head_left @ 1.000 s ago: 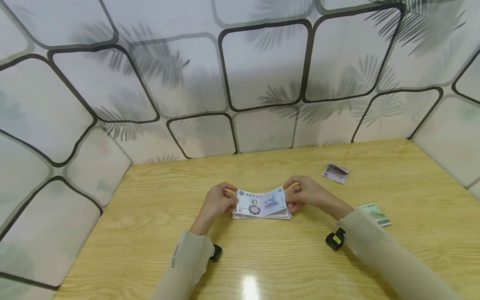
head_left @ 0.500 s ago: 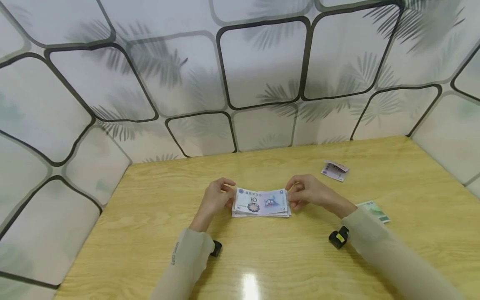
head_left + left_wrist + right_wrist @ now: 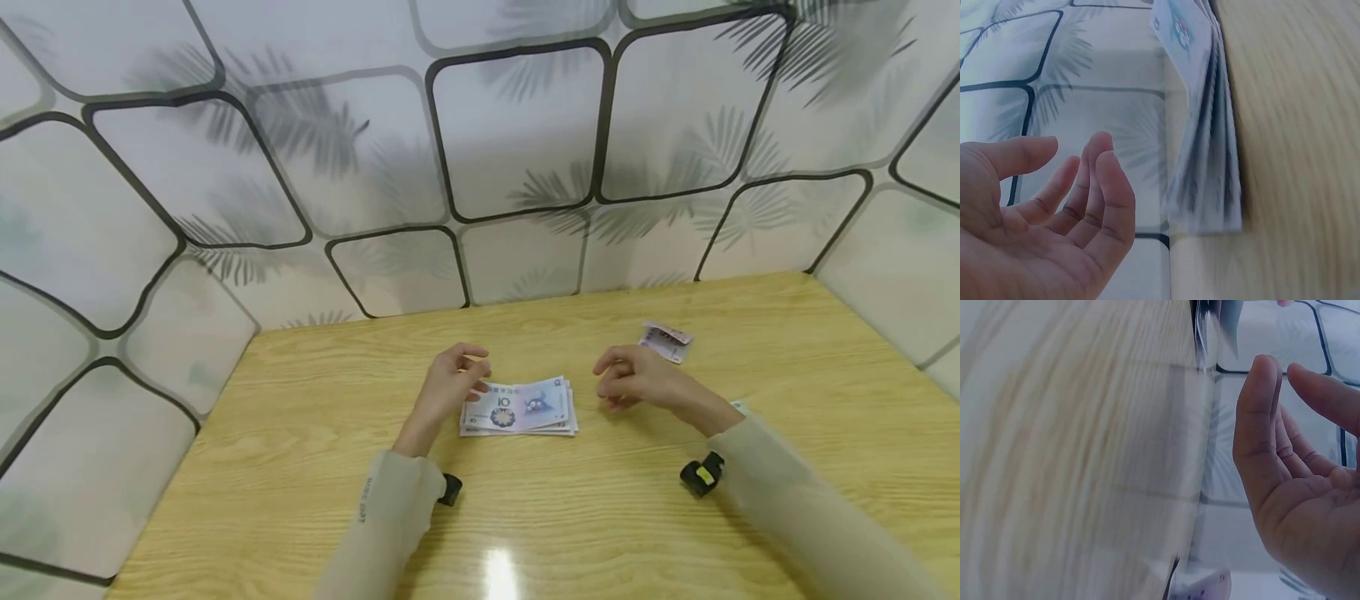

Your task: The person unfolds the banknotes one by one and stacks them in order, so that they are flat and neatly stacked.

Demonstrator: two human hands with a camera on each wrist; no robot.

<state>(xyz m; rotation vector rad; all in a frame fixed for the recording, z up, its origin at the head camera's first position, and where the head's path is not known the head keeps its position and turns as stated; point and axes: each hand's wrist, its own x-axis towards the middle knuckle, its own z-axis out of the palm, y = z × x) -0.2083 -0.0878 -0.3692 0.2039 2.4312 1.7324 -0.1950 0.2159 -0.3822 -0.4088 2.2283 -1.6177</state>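
A small stack of play banknotes (image 3: 525,407) lies on the table, a purple-blue note marked 10 on top. My left hand (image 3: 452,382) hovers over the stack's left end with loosely bent fingers. In the left wrist view, a gap separates that hand (image 3: 1079,212) from the stack's layered edge (image 3: 1207,156). Off to the right of the stack is my right hand (image 3: 637,382), its fingers bent and holding nothing. The right wrist view shows the right hand (image 3: 1297,469) with thumb and forefinger apart, and the stack (image 3: 1219,328) beyond it.
A folded purple note (image 3: 666,342) lies behind my right hand. The corner of a green note (image 3: 739,407) peeks out from under the right sleeve. A patterned cloth wall (image 3: 517,167) bounds the wooden table (image 3: 540,517) at the back and sides.
Both hands have let go of the stack's ends. The right hand has drawn away to the right, and the left has lifted and shifted slightly right over the notes. The stack now lies flatter.
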